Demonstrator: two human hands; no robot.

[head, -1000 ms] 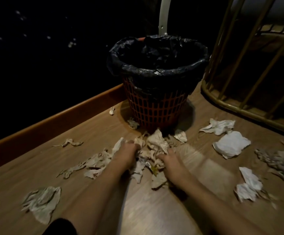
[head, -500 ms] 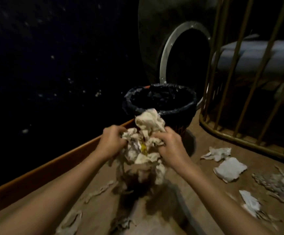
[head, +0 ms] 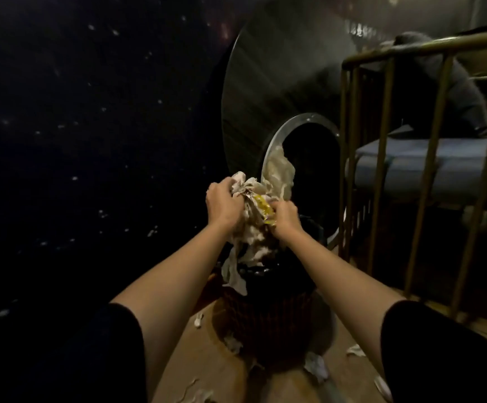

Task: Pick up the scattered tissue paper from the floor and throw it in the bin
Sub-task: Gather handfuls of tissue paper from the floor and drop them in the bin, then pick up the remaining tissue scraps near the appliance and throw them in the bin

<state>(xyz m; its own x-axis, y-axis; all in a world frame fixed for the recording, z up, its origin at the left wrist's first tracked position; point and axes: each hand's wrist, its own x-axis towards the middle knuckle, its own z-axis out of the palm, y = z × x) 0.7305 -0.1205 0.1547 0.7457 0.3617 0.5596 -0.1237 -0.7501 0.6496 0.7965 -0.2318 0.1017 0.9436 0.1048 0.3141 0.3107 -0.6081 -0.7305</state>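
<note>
Squeezed betw both hands' grip, tissue wad (head: 255, 216) hangs over bin (head: 268, 315).

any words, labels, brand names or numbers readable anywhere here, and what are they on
None can be read.
Yellow wrapper in the bundle of tissue paper held by the left hand and right hand: any print on it is too blurred to read.
Bin: no label visible.
Pale marks on the dark wall, upper right: too dim and blurred to tell if they are text.
</note>
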